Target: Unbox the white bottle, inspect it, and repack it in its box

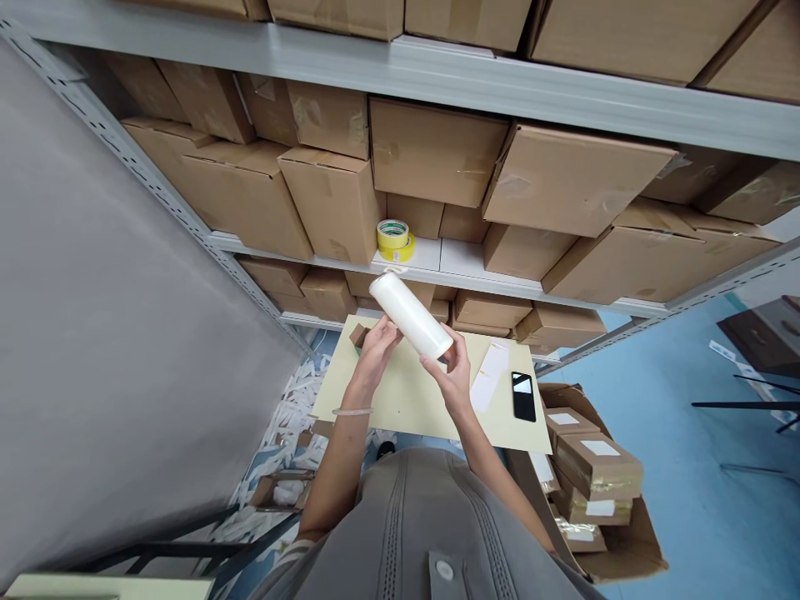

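A smooth white cylinder, its kind not clear, is held at a tilt above the cream tabletop. My left hand, with a pale bracelet at the wrist, is closed against its underside near the upper left end. At the lower right end, my right hand grips it between thumb and fingers. Some fingertips are hidden behind the cylinder. A small brown cardboard piece lies on the table just beyond my left hand. White paper strips and a black phone lie to the right.
A metal shelf full of cardboard boxes rises ahead. Yellow tape rolls sit on its middle level. Right of the table stands an open carton holding several taped boxes. White scraps litter the floor by the left wall.
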Motion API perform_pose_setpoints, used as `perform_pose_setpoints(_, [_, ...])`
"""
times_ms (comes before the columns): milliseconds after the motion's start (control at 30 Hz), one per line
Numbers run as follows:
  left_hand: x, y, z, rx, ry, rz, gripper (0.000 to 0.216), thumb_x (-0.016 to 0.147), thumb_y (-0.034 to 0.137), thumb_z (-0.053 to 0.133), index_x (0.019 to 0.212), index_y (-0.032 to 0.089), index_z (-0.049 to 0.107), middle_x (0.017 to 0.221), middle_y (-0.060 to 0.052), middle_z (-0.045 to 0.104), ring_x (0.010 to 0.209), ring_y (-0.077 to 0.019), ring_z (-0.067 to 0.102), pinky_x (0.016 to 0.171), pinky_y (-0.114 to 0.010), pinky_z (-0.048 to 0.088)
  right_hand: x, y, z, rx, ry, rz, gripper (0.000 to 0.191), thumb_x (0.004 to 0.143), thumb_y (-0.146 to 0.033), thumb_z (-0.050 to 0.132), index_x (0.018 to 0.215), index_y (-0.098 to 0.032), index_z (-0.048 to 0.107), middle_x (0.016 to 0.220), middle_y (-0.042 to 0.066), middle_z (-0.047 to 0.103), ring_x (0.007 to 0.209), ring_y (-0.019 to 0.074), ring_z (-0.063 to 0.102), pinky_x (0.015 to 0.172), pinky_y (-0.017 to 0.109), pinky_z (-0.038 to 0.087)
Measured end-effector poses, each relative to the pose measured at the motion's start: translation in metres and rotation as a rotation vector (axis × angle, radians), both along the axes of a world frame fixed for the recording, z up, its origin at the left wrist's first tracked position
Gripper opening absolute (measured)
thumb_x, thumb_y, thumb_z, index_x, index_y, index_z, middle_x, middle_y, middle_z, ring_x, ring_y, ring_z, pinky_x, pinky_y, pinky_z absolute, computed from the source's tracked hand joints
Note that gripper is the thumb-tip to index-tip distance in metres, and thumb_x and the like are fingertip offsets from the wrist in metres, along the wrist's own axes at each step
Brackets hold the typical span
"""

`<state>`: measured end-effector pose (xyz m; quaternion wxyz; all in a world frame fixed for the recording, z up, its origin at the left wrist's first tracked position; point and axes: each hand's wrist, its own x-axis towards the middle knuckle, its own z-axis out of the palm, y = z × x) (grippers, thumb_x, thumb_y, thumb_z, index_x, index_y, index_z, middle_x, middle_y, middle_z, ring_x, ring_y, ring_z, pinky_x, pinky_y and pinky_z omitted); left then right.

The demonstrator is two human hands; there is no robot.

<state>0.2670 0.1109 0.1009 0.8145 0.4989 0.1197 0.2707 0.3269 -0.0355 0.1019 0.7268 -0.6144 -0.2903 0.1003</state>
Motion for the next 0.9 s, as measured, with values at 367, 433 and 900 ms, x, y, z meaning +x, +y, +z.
perform_pose_setpoints(367, [-0.003,0.000,-0.009,0.117,0.160,0.250,0.059,0.071,0.045,0.077,0.118,0.018,0.054,0.120,-0.011,0.065,0.113,-0.0262,0.062,0.096,-0.037,0.049,0.005,0.003,-0.012,-0.329,-0.423,0.056,0.085,0.075,-0.049,0.075,0.145,-0.025,0.034,0.137,0.013,0.051,0.123,0.0288,0.052,0.102,0.047,0.046])
perform_pose_setpoints(433, [-0.005,-0.002,-0.012,0.245,0.213,0.290,0.061,0.069,0.045,0.078,0.118,0.019,0.053,0.116,-0.010,0.066,0.108,-0.0258,0.064,0.091,-0.037,0.050,0.008,-0.001,-0.007,-0.307,-0.409,-0.002,0.080,0.080,-0.050,0.069,0.147,-0.025,0.032,0.137,0.014,0.049,0.123,0.0274,0.053,0.101,0.046,0.048])
perform_pose_setpoints(900, [-0.019,-0.027,-0.030,1.153,0.457,0.293,0.057,0.083,0.036,0.062,0.137,0.024,0.047,0.131,-0.007,0.063,0.120,-0.0256,0.057,0.120,-0.046,0.015,0.019,0.015,0.026,-0.571,-0.665,-0.087,0.061,0.082,-0.050,0.064,0.134,-0.023,0.050,0.118,0.011,0.062,0.106,0.0278,0.059,0.091,0.041,0.047])
